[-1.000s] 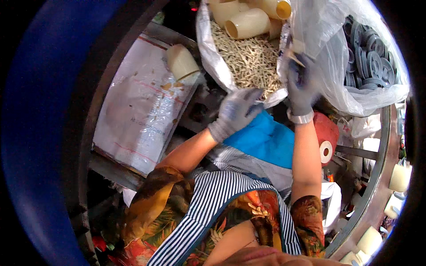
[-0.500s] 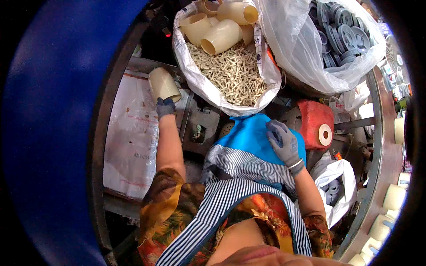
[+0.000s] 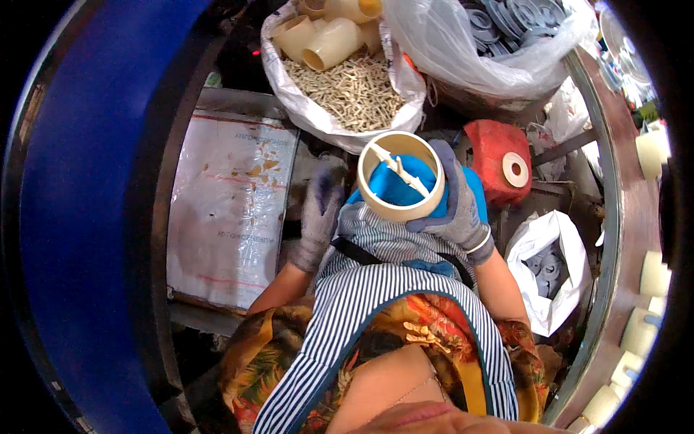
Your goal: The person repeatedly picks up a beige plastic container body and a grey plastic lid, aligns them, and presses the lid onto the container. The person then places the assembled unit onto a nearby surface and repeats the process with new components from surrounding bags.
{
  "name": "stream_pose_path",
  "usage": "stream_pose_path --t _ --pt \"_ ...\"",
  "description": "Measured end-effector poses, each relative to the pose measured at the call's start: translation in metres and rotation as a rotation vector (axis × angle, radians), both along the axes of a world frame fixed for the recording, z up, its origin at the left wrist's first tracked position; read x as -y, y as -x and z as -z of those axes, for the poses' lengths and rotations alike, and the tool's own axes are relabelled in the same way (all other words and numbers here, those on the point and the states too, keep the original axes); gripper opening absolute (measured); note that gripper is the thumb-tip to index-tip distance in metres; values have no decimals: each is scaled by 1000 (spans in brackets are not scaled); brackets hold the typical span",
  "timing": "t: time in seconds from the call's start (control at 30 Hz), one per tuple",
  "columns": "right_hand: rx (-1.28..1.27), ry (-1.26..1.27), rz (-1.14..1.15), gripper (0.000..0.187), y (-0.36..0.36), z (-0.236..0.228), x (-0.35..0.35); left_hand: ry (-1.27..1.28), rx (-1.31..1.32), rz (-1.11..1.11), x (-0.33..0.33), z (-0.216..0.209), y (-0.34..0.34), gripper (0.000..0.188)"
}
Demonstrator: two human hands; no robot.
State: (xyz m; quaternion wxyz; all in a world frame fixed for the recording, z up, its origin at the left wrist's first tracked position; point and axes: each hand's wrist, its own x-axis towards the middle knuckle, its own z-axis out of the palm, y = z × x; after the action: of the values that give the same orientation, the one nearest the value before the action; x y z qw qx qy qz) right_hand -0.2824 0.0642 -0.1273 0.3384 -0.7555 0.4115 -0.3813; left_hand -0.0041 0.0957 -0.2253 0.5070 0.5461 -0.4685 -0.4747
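One cream tube (image 3: 405, 211) grasped in the right hand (image 3: 460, 210); the left hand (image 3: 318, 210) empty, seemingly loose.
Held from one side over the striped apron (image 3: 394, 239), before the near edge of the crinkled white sack (image 3: 334, 134), the smooth, rigid tube could slip if that gloved grip loosens; the thin, knobbly strip (image 3: 400, 170) across its mouth might snap if knocked. Rough, stubby bits (image 3: 343, 94) lie beyond.

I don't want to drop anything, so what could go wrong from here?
The right hand alone holds the cream tube, with the left hand apart from it, so it might slip. In the white sack, other tubes lie on small pale pieces and could roll if knocked.
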Motion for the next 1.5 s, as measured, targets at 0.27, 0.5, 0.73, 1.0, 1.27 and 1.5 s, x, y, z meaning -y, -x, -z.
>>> stream_pose_path --t 0.27,0.5,0.73,1.0,1.27,1.5 --pt "84 -50 232 117 18 82 -27 1066 972 599 55 -88 100 44" --pt "25 -12 233 116 23 96 -34 1050 1000 713 58 -88 105 31" --pt "-76 62 267 114 26 96 -27 915 979 1055 88 -114 101 29" --pt "-35 105 337 113 27 88 -26 469 1476 693 227 -94 22 41" --pt "-236 50 543 97 53 77 -80 294 114 914 123 -46 116 54" --pt "-310 -873 1409 36 233 167 -348 205 127 806 99 -63 113 61"
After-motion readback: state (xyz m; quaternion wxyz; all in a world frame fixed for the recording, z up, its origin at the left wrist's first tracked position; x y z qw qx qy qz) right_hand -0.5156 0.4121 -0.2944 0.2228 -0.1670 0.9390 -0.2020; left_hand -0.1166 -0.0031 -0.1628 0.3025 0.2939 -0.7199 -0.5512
